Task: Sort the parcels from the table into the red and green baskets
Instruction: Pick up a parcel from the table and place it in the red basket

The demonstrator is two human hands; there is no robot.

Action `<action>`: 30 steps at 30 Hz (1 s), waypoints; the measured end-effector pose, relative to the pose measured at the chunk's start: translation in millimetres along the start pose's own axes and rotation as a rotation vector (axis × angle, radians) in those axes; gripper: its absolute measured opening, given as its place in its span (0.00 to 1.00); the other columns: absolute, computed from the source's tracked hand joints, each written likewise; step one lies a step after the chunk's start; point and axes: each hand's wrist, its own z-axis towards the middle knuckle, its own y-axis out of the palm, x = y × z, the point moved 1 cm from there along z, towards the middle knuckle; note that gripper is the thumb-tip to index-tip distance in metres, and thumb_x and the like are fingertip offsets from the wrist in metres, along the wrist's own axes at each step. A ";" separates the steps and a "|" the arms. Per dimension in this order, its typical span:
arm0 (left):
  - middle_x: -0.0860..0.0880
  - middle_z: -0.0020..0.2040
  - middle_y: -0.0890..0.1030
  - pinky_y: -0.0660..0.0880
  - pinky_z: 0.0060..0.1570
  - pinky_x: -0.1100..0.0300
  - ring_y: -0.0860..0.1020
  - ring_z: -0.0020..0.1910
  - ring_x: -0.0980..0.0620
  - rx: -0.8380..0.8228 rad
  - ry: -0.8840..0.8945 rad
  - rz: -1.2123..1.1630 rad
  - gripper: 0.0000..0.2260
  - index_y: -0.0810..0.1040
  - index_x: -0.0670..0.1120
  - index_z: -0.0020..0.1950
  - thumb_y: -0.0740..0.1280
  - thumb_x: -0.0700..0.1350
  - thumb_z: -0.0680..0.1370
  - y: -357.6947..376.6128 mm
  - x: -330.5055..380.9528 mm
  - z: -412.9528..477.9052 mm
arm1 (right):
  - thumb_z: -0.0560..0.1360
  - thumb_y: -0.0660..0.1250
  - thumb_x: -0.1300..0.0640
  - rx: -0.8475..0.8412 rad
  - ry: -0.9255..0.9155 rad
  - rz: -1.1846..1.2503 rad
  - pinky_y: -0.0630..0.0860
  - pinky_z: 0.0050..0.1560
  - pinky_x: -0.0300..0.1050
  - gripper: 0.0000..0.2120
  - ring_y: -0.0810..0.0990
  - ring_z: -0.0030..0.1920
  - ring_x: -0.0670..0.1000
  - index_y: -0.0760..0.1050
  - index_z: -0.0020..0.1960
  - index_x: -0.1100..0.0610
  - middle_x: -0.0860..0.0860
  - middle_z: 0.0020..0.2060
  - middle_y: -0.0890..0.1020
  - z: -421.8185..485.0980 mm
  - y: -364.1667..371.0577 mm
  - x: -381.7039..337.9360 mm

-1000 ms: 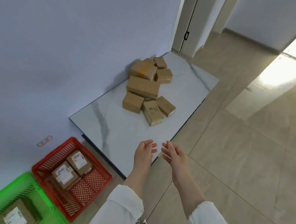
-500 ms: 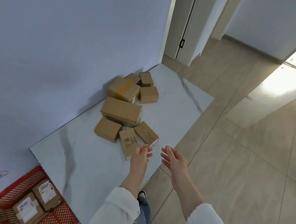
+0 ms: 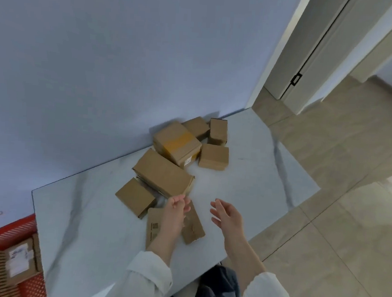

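Several brown cardboard parcels lie in a heap on the white marble table (image 3: 92, 222) against the wall. My left hand (image 3: 174, 213) hovers with loosely curled fingers over two near parcels: a flat one with printed marks (image 3: 153, 229) and a smaller one (image 3: 193, 227) beside it. It holds nothing. My right hand (image 3: 226, 216) is to the right of them, fingers relaxed and spread above the bare tabletop. A long box (image 3: 163, 172) and a box with yellow tape (image 3: 177, 142) lie behind. The red basket (image 3: 6, 232) at the lower left holds a labelled parcel (image 3: 19, 260). The green basket is out of view.
A pale blue wall runs behind the table. A door frame (image 3: 295, 78) stands at the upper right. Tiled floor (image 3: 335, 227) spreads to the right of the table's edge. My legs show below the table's near edge.
The view has swung closer over the table; the green basket has left the frame. Both hands have come forward above the near parcels, still holding nothing.
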 end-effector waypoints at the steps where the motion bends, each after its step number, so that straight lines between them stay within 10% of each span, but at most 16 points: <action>1: 0.48 0.53 0.78 0.70 0.45 0.63 0.76 0.45 0.54 0.037 -0.007 -0.026 0.09 0.71 0.44 0.59 0.55 0.41 0.81 4.2 0.2 8.3 | 0.77 0.65 0.55 -0.032 0.004 -0.036 0.76 0.50 0.43 0.07 0.80 0.52 0.50 0.75 0.54 0.55 0.52 0.50 0.81 15.6 -1.7 -3.2; 7: 0.43 0.48 0.77 0.70 0.47 0.58 0.74 0.44 0.51 0.185 -0.079 -0.017 0.03 0.71 0.46 0.50 0.59 0.44 0.79 18.6 -18.7 55.1 | 0.74 0.68 0.52 -0.224 0.058 -0.339 0.74 0.61 0.49 0.18 0.77 0.56 0.50 0.73 0.61 0.58 0.50 0.53 0.78 102.0 -4.4 -9.7; 11: 0.44 0.58 0.76 0.70 0.51 0.58 0.74 0.55 0.48 0.302 -0.180 -0.044 0.22 0.61 0.43 0.71 0.60 0.49 0.79 17.4 -27.5 91.5 | 0.73 0.69 0.49 -0.322 0.056 -0.491 0.70 0.64 0.46 0.24 0.74 0.62 0.50 0.70 0.66 0.55 0.48 0.57 0.76 156.6 15.3 -10.8; 19: 0.46 0.76 0.59 0.61 0.70 0.47 0.61 0.73 0.45 0.476 -0.231 -0.186 0.34 0.50 0.45 0.77 0.63 0.53 0.77 7.6 -67.7 215.6 | 0.71 0.69 0.43 -0.484 -0.041 -0.699 0.63 0.68 0.43 0.35 0.66 0.70 0.50 0.63 0.72 0.55 0.49 0.71 0.68 273.4 91.2 37.1; 23: 0.46 0.72 0.66 0.64 0.61 0.60 0.67 0.70 0.48 0.492 -0.181 -0.235 0.30 0.55 0.44 0.75 0.64 0.49 0.78 11.2 -88.2 241.2 | 0.70 0.71 0.46 -0.563 -0.027 -0.755 0.69 0.65 0.43 0.33 0.73 0.64 0.49 0.66 0.71 0.56 0.51 0.66 0.74 296.4 106.3 63.6; 30: 0.46 0.69 0.69 0.67 0.67 0.51 0.70 0.67 0.47 0.526 -0.216 -0.404 0.30 0.59 0.46 0.74 0.65 0.54 0.76 5.2 -81.2 229.5 | 0.70 0.73 0.52 -0.551 -0.110 -0.757 0.73 0.60 0.44 0.25 0.76 0.57 0.48 0.73 0.64 0.55 0.50 0.58 0.79 287.0 107.5 57.3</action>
